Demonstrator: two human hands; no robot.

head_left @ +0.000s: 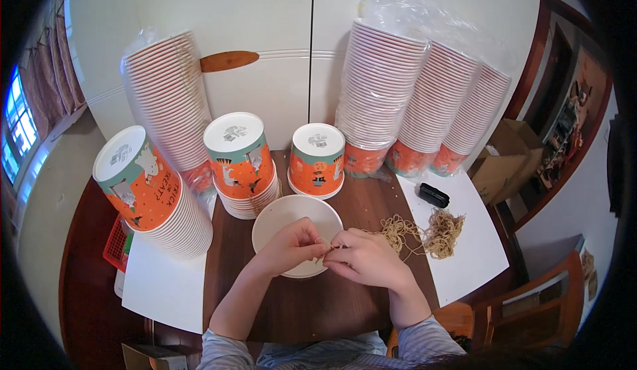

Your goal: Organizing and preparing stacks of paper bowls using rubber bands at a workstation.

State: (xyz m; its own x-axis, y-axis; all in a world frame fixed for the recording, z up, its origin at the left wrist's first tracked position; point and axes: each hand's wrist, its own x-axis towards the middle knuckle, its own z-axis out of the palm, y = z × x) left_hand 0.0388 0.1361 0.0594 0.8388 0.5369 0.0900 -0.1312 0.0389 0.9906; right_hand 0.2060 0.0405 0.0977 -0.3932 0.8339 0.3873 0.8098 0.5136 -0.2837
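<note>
Tan strand [324,243], one, pinched at the fingertips of the left hand [292,245] and right hand [365,257], both nearly closed, over one white bowl [285,212]. Right: two string heaps [443,234], one black object [433,195]. Beyond: two upturned cup stacks [152,187], one upturned orange cup [317,166]. Behind these: four plastic-wrapped stacks [381,71].

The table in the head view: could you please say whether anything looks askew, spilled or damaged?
The tan string looks untidy: it lies in loose, tangled heaps beside the right hand, not wound up. Nothing looks spilled or damaged; the leftmost paper-cup stack leans, perhaps from lens distortion.
</note>
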